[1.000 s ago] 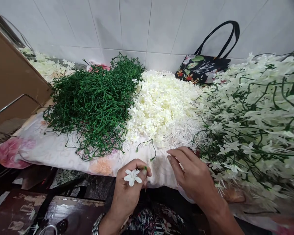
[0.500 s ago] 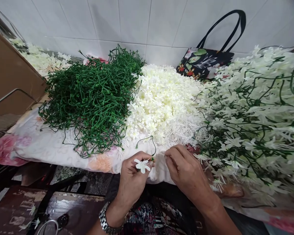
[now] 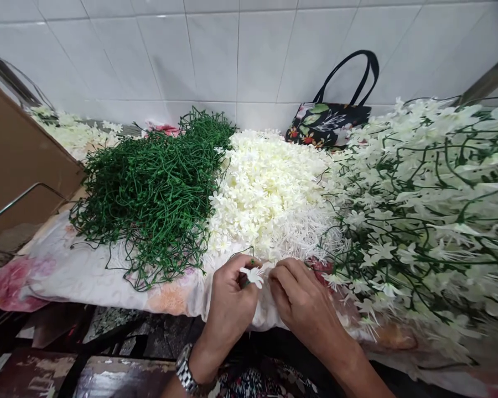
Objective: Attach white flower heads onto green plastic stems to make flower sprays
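Note:
My left hand (image 3: 232, 301) is closed around a thin green artificial stem, and a white artificial flower (image 3: 254, 275) sits at its thumb and forefinger. Close beside the flower, my right hand (image 3: 307, 304) is pinched; what lies between its fingertips is too small to make out. Just beyond both hands is a heap of loose white blossoms (image 3: 261, 182), with thin white stamen-like strands (image 3: 311, 229) at its near right side. Tangled green stems (image 3: 149, 188) are piled to the left. On the right lies a large mass of white flowers on green stems (image 3: 415, 221).
A floral cloth (image 3: 124, 284) covers the work surface. A black flowered handbag (image 3: 330, 124) leans against the tiled wall (image 3: 216, 61). At the left stands a cardboard box (image 3: 20, 143) by a metal rod (image 3: 25, 193). Below the surface are worn brown boards (image 3: 116, 378).
My right hand has come closer to the left, and the flower has turned in my left hand. The view has tilted up, so the surroundings sit lower in the picture.

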The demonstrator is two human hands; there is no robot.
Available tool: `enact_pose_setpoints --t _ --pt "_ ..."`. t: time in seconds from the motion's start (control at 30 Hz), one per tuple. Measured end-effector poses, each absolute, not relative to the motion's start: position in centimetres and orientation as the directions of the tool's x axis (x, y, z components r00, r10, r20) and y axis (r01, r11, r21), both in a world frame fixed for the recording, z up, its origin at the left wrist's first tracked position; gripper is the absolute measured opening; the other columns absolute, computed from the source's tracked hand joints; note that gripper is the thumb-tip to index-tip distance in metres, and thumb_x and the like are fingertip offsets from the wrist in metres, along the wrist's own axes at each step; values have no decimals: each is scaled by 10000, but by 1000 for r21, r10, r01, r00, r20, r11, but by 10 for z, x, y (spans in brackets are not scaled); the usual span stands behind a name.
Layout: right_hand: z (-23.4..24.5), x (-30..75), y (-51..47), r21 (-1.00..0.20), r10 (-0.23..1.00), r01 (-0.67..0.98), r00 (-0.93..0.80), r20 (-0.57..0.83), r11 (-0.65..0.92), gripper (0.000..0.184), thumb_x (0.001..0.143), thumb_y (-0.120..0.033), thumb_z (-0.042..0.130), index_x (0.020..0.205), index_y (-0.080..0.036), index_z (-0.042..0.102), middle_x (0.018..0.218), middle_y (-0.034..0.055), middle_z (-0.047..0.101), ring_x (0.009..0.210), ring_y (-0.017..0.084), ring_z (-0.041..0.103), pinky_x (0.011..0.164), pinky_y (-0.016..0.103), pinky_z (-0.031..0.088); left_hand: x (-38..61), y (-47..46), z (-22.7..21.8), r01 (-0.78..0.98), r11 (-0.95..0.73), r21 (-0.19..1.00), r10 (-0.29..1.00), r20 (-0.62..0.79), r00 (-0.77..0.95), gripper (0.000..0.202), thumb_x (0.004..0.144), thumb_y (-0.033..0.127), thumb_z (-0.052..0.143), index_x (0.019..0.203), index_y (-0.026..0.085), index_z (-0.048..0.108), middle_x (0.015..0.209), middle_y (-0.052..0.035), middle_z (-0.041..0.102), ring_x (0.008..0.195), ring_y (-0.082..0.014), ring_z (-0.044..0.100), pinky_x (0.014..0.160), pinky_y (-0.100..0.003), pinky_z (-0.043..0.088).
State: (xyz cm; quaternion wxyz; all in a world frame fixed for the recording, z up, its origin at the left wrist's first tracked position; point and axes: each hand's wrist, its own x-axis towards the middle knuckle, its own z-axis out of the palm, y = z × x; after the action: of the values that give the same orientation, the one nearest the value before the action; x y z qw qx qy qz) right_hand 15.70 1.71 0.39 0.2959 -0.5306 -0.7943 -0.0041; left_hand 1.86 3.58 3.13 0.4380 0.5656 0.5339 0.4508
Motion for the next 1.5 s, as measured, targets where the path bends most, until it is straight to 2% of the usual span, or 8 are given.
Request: enact_pose_setpoints --t 0.27,0.4,0.5,0.7,0.87,1.17,1.33,1.5 --pt "8 163 11 -588 807 635 -96 583 501 170 854 -44 417 837 -185 509 805 48 557 758 151 545 659 262 459 41 51 23 757 -224 614 974 176 145 264 558 -24 408 640 195 530 620 8 495 555 -141 438 526 -252 299" --pt "5 167 11 -620 796 596 -52 604 509 154 847 -46 440 844 -183 510 770 32 554 730 137 544 643 240 465 50 49 23 864 -227 450 969 193 154 235 602 9 426 673 208 528 682 -21 549 611 -173 494 539 -285 281" --pt "3 168 12 -633 803 598 -29 596 492 149 847 -58 447 825 -186 519 728 19 550 680 129 540 609 227 459 52 51 22 871 -211 444 972 191 138 250 598 -4 415 655 208 535 655 -15 547 598 -172 496 538 -286 279" --pt "2 170 12 -626 802 626 1 597 465 126 851 -86 462 805 -188 520 679 5 548 629 124 541 575 216 442 39 56 22 592 -195 782 975 218 32 312 536 -9 407 694 186 592 626 22 515 545 -124 442 546 -235 332" --pt "-2 168 15 -578 799 667 -44 600 470 131 864 -94 445 803 -183 519 665 5 549 616 127 525 571 230 419 20 54 27 170 4 985 995 13 -97 59 598 123 557 603 166 599 537 50 471 476 -80 353 460 -196 268" --pt "10 160 22 -602 788 622 -41 614 501 123 865 -96 453 815 -184 524 702 22 582 672 144 547 608 259 429 13 49 24 -304 240 922 959 -274 -76 132 515 203 686 609 147 612 385 114 289 373 -24 190 401 -174 133" --pt "24 160 23 -569 754 605 -81 652 557 123 857 -79 467 818 -179 526 730 33 599 703 155 544 640 284 424 15 46 27 -338 208 918 970 -237 -46 123 515 203 699 587 145 617 387 110 308 370 -19 187 394 -167 141" --pt "31 158 22 -536 754 605 -173 634 589 129 862 -74 477 807 -158 558 687 25 580 672 151 521 633 290 392 15 43 22 -262 52 964 997 -67 -49 61 559 183 691 592 144 656 536 30 533 436 -52 364 416 -175 257"
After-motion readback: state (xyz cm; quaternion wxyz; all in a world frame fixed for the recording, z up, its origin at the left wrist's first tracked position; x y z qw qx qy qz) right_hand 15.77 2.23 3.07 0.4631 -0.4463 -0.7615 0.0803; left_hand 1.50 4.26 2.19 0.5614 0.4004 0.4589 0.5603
